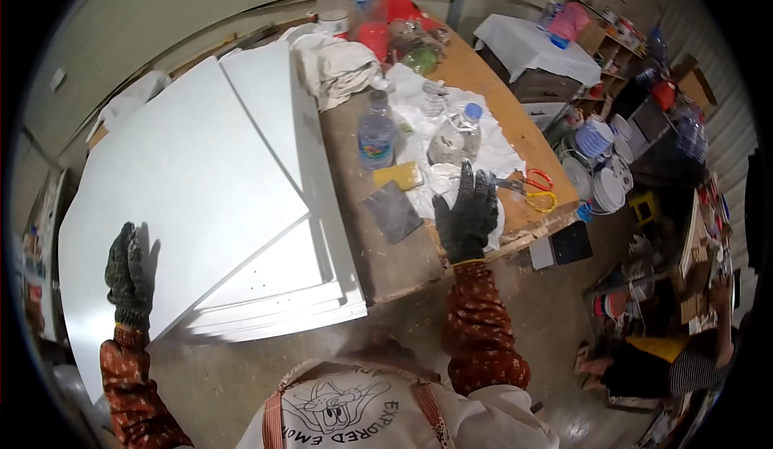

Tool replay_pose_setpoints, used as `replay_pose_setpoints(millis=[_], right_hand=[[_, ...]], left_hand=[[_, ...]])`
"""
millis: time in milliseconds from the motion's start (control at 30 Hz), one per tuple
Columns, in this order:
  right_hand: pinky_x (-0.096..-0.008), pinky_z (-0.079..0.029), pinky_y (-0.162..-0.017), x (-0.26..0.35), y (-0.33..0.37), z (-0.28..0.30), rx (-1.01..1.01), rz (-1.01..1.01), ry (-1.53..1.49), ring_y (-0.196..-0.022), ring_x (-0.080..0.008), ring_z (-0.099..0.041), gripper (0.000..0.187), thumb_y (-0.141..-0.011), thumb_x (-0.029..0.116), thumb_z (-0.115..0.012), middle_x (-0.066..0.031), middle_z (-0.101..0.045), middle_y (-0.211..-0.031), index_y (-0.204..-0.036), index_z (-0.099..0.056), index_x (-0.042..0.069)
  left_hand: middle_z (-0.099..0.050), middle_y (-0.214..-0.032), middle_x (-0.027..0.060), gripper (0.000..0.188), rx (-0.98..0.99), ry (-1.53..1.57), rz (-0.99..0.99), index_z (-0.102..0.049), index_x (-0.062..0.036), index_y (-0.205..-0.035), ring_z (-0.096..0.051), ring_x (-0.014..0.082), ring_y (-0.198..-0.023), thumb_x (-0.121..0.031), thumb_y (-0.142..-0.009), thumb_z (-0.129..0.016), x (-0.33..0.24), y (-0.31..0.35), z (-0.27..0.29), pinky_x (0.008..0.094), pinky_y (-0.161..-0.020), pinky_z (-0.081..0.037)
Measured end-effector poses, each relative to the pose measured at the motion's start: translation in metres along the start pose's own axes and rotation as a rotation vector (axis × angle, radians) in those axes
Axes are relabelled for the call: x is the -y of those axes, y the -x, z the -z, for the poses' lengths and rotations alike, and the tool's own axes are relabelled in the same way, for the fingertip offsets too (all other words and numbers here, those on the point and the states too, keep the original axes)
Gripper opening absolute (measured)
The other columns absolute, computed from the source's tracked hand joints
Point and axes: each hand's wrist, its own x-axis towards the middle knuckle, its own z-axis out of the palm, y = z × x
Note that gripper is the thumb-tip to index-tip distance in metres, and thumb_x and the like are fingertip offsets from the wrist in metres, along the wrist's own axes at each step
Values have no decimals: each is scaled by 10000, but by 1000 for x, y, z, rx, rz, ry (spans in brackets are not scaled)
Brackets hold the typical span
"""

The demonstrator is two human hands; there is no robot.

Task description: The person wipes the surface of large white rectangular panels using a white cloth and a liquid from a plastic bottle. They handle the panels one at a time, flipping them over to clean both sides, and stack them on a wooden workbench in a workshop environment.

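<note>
My left hand [127, 276], in a dark work glove, is over the left part of a white panel [201, 175], its fingers stretched out close together, a shadow beside it. This panel lies turned on a stack of white panels [274, 280]. On the right, my right hand [467, 219], gloved alike, reaches over a crumpled white cloth [501, 144] with fingers spread, nothing visible in its grip. Just beyond its fingertips stands a clear bottle with a blue cap [454, 136]. Scissors with red and yellow handles [541, 191] lie right beside it. To its left are a dark grey sheet [393, 212] and a yellow block [398, 176].
A labelled plastic bottle [376, 136] stands mid-table. At the back are a bunched cream cloth [334, 66], a red-capped bottle [332, 6] and a bottle of red liquid [374, 34]. White buckets [594, 136] stand off right; a person [668, 364] is at lower right.
</note>
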Motion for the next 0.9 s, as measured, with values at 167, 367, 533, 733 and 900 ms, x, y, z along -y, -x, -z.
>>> replay_pose_setpoints(millis=[167, 367, 533, 733, 900], right_hand=[[-450, -473, -795, -53, 7, -51, 434, -200, 36, -1005, -304, -592, 578, -760, 340, -643, -100, -628, -1107, -1300, -502, 191], [-403, -498, -822, -102, -8, -39, 37, -263, -408, -948, -317, -626, 430, -831, 303, -597, -137, -662, -1011, -1221, -575, 121], [-395, -488, -841, -48, -32, 7, -3, -60, -609, -972, -314, -614, 421, -851, 279, -593, -163, -643, -1043, -1197, -565, 40], [-387, -476, -864, 101, 0, 89, -109, 412, -752, -1000, -310, -599, 426, -875, 251, -588, -195, -621, -1081, -1168, -554, -57], [-390, -411, -971, 153, -55, 126, 411, 848, -1518, -1128, -275, -534, 369, -913, 143, -534, -194, -564, -1209, -1211, -521, -76]], left_hand=[[-551, -1212, 195, 440, 14, -810, -475, -463, -15, -1267, -568, 315, -1094, -47, -858, -621, -5, -8, -6, 396, -856, -529], [-568, -1154, 180, 451, -6, -819, -431, -466, -7, -1263, -597, 293, -1034, -83, -853, -641, -30, -4, -8, 403, -839, -542], [-574, -1007, 96, 453, -226, -1017, -684, -575, -118, -1052, -570, 278, -925, -416, -746, -727, -93, 2, -53, 480, -877, -454], [-340, -1450, 139, 808, -263, 1083, -391, -198, -11, -1453, -352, 185, -1297, -128, -827, -695, -191, 13, -225, 342, -1064, -330], [-567, -1191, 150, 574, -529, 1036, -180, -413, -60, -1224, -536, 212, -1110, -230, -777, -730, -193, -3, -171, 363, -884, -479]])
